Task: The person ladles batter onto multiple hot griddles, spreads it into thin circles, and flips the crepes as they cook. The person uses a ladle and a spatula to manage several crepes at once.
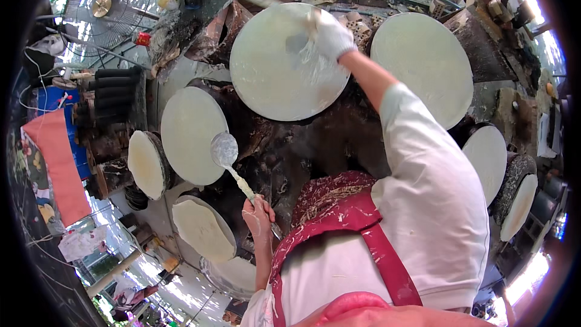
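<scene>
My left hand (258, 213) is bare and closed around the handle of a metal ladle (224, 149), whose batter-coated bowl hangs over the right edge of a round griddle coated with pale batter (193, 134). In a white glove, my right hand (332, 36) reaches over the upper right of a large round griddle with pale batter (281, 86); blur hides its fingers and whether they grip anything. Another pale batter round (422, 68) lies to its right. A loose-edged thin pancake (204, 229) rests on a griddle at lower left.
Stacked thin pancakes (146, 165) stand at left, with further rounds (485, 163) at right. A standing fan (101, 6) is at upper left, near a dark board (218, 0) holding a box. Perforated bricks (358, 27) lie behind the large griddle.
</scene>
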`<state>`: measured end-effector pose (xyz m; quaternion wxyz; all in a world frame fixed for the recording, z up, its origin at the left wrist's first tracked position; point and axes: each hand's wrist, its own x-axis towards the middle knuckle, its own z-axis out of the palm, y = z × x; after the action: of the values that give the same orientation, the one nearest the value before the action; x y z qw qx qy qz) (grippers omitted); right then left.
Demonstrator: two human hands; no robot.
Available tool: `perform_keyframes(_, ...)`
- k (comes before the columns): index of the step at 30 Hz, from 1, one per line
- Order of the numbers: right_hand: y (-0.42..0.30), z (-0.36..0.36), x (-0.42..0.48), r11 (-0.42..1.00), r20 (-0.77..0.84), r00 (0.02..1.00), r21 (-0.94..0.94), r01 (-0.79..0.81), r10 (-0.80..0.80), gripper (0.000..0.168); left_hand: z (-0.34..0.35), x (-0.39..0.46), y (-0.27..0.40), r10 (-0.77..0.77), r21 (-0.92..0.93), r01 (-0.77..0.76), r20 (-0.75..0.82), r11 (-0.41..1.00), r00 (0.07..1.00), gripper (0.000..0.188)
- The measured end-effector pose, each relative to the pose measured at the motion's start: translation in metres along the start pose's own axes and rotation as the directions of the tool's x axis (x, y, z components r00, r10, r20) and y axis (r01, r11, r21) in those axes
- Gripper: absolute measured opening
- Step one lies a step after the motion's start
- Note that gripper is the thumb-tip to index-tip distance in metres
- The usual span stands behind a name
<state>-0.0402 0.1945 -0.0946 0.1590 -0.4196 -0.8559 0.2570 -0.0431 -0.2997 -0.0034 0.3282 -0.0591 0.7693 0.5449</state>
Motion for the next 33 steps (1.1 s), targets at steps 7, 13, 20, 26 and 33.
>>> perform_keyframes(7, 0.069, 0.031, -0.200, 0.559, -0.120, 0.917, 0.820, -0.126, 0.381, 0.046, 0.032, 0.005, 0.027, 0.049, 0.011, -0.050, 0.095, 0.999, 0.994, 0.020)
perform_keyframes(13, 0.049, -0.044, -0.222, 0.232, 0.591, 0.741, 0.710, -0.665, 0.318, 0.045, 0.048, 0.008, 0.029, 0.087, -0.034, -0.082, 0.196, 0.996, 0.977, 0.020)
perform_keyframes(20, 0.073, -0.034, -0.216, 0.179, 0.740, 0.629, 0.603, -0.777, 0.238, 0.043, 0.045, 0.020, 0.033, 0.099, 0.007, -0.102, 0.168, 0.995, 0.981, 0.023)
perform_keyframes(26, 0.077, -0.042, -0.199, 0.405, 0.580, 0.776, 0.665, -0.627, 0.249, 0.048, 0.089, 0.136, 0.091, 0.209, 0.052, -0.250, 0.401, 0.967, 0.892, 0.026)
perform_keyframes(33, 0.044, -0.054, -0.268, 0.452, 0.503, 0.823, 0.689, -0.566, 0.263, 0.050, 0.172, 0.240, 0.134, 0.179, 0.026, -0.245, 0.611, 0.969, 0.771, 0.022)
